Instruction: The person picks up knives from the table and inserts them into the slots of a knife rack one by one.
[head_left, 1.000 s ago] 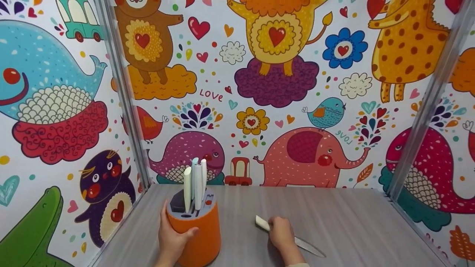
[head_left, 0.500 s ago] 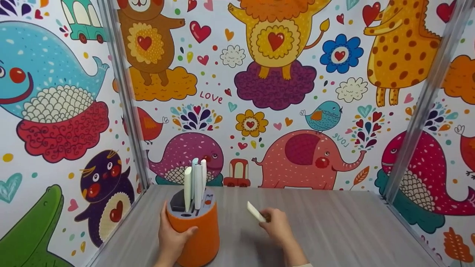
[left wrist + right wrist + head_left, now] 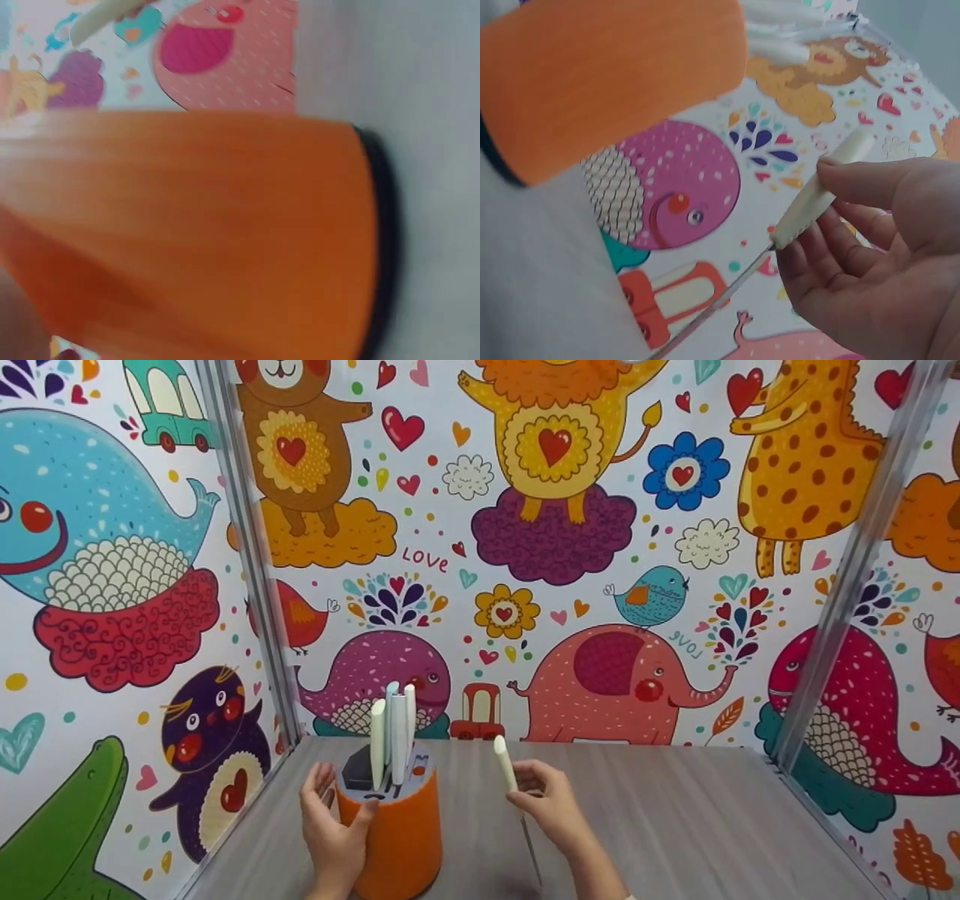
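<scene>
An orange knife block (image 3: 401, 840) with a grey slotted top stands at centre left in the head view. Several pale knife handles (image 3: 379, 742) rise from its slots. Beside it is my left hand (image 3: 334, 832), fingers loosely spread along its left side and thumb near the front rim; the block's wall (image 3: 225, 225) fills much of the left wrist view. My right hand (image 3: 551, 802) pinches a kitchen knife (image 3: 810, 206) by its cream handle between thumb and fingers, to the right of the block. The handle is up and the thin blade points down.
All stands on a grey wood-grain table (image 3: 675, 825). Panels printed with cartoon animals (image 3: 615, 682) enclose it at the back and sides, joined by metal corner posts (image 3: 259, 570).
My right hand has lifted the knife from low over the table and turned it from lying flat to upright, handle up. My left hand has loosened and shifted slightly left on the block.
</scene>
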Demonstrator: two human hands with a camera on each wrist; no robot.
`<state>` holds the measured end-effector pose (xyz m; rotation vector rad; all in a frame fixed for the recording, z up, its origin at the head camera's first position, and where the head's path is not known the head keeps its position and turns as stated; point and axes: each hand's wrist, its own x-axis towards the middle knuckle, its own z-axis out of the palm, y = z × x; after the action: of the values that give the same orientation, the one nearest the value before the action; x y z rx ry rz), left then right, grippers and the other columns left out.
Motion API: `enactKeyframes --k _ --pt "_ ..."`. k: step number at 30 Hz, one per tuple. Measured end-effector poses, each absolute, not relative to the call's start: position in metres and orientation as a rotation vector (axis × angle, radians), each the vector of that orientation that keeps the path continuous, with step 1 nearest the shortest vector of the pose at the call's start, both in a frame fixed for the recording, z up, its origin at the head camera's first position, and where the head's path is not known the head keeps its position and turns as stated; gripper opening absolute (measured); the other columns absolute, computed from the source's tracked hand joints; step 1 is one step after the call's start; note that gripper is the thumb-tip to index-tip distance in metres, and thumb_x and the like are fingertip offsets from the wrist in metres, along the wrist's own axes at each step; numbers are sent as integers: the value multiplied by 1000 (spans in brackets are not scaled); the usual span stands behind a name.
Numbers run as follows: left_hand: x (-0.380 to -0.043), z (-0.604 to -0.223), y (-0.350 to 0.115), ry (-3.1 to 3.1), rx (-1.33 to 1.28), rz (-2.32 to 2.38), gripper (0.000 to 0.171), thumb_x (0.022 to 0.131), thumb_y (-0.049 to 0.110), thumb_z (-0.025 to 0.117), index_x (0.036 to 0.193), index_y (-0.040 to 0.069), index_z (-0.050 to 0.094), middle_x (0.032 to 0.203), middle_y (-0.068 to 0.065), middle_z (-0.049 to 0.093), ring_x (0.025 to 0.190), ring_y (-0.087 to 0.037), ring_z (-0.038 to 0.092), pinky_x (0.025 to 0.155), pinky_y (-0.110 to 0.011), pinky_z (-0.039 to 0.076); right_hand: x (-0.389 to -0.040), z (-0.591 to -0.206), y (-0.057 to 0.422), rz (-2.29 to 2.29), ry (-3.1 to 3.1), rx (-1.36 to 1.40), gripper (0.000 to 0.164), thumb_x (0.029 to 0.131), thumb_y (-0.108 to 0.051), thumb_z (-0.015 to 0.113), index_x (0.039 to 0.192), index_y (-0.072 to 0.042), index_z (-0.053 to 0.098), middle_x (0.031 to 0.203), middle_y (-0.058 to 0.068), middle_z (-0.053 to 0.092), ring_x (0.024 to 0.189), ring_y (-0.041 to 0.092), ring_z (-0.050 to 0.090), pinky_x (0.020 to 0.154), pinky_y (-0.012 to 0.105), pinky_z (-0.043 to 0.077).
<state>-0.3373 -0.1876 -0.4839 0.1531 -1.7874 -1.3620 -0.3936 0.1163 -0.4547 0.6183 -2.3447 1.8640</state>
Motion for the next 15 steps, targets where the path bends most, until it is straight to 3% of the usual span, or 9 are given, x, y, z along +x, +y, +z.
enactKeyframes --k 4,7,10,15 --pt "-325 -473 -178 -1566 72 -1242 63 81 6 73 135 -5 42 133 -12 54 125 -5 46 111 -7 28 -382 -448 103 1950 -2291 644 37 88 -14 75 122 -3 64 114 16 68 97 22 65 88 37 57" --pt "-318 -464 -173 -1393 -57 -1221 51 78 -10 66 124 -14 47 122 -10 57 119 -2 50 110 -11 34 -374 -446 92 1989 -2277 666 36 88 -13 74 121 -3 64 113 16 68 97 23 65 88 37 58" --pt "-309 -456 -167 -1296 -193 -1226 40 74 -22 60 113 -20 51 110 -12 58 108 -10 56 103 -14 43 -368 -447 79 2039 -2262 697 33 88 -11 73 120 -4 64 112 15 68 98 23 65 89 36 58" --pt "-286 -444 -147 -1419 -200 -1367 18 80 -21 61 95 -11 60 89 -9 59 84 -11 59 80 -12 52 -356 -451 58 2134 -2230 751 31 89 -13 72 118 -6 64 112 13 68 99 23 65 90 33 58"
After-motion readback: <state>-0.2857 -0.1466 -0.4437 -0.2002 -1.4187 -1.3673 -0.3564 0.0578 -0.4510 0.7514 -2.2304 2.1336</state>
